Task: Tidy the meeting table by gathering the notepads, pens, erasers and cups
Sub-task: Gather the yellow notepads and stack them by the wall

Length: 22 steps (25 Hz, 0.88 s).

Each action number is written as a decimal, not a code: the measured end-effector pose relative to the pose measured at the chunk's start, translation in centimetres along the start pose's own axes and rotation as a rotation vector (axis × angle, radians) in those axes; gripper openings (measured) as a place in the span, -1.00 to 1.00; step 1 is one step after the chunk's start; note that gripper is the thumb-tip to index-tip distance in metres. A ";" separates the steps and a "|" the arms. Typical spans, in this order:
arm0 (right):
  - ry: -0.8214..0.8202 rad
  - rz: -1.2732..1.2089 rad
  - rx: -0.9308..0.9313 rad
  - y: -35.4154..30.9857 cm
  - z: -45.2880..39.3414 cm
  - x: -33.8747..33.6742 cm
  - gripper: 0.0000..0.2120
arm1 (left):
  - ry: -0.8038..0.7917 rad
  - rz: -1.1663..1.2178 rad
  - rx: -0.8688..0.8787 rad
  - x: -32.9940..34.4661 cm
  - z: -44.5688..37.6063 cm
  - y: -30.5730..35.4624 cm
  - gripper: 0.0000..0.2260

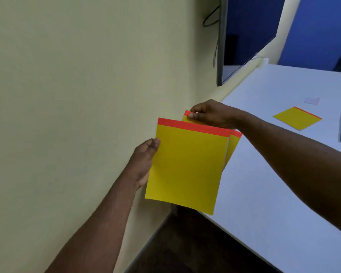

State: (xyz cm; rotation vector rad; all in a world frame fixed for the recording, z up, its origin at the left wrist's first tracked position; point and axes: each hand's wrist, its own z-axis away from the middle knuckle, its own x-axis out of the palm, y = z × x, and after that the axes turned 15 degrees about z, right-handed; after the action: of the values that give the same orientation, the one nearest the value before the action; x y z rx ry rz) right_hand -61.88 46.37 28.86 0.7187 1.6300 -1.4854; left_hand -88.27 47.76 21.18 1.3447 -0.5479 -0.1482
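The left hand (146, 162) grips the front notepad (187, 166); the right hand (211, 115) pinches the rear notepad (233, 143) at one o'clock, apparently squaring the stack.

We see a square yellow paper notepad with a red top strip (187, 166), matt and smooth. The white table (264, 184) looks smooth and faintly sheeny. The pale yellow painted wall (77, 85) is matt; the dark wall screen (244, 36) is glossy.

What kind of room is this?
Probably an office meeting room: a long white table, a wall-mounted screen, and yellow notepads, one on the table, others in the person's hands.
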 end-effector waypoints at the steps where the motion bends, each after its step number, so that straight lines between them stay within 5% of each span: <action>1: -0.039 -0.115 0.043 0.0 -1.0 -0.2 -0.74 | -0.076 -0.019 -0.011 -0.4 -1.7 -0.3 -0.55; 4: -0.120 -0.198 0.117 0.5 -3.7 -0.4 -0.77 | -0.265 -0.127 -0.008 -0.4 -6.0 0.3 -0.76; 7: -0.106 -0.201 0.271 3.3 -6.2 -1.4 -0.74 | -0.352 -0.206 0.022 0.1 -11.1 -0.6 -0.71; 9: 0.167 -0.295 0.415 6.6 -4.7 -1.3 -0.64 | -0.301 -0.233 0.030 0.5 -12.7 -2.2 -0.64; 12: 0.894 -0.586 0.867 14.8 -1.2 1.0 -0.52 | -0.200 -0.257 0.005 2.0 -17.6 -5.5 -0.78; 14: 0.740 -0.905 0.996 17.7 1.1 6.1 -0.39 | -0.086 -0.254 0.006 2.6 -19.3 -7.1 -0.88; 17: 0.345 -1.285 0.875 20.5 0.2 12.5 -0.38 | -0.010 -0.299 -0.044 6.1 -24.6 -11.1 -0.74; 20: 0.518 -1.317 0.894 21.5 -1.9 13.3 -0.71 | -0.015 -0.342 -0.054 8.5 -27.2 -13.4 -0.77; 22: 0.575 -1.135 0.919 23.9 -3.1 12.5 -0.66 | -0.027 -0.379 -0.046 9.9 -29.7 -15.1 -0.84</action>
State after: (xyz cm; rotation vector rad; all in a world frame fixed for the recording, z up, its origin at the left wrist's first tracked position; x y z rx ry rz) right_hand -48.94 51.69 5.56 0.7444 1.8181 -3.1994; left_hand -63.03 66.29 6.20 1.3919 -0.3048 -0.4862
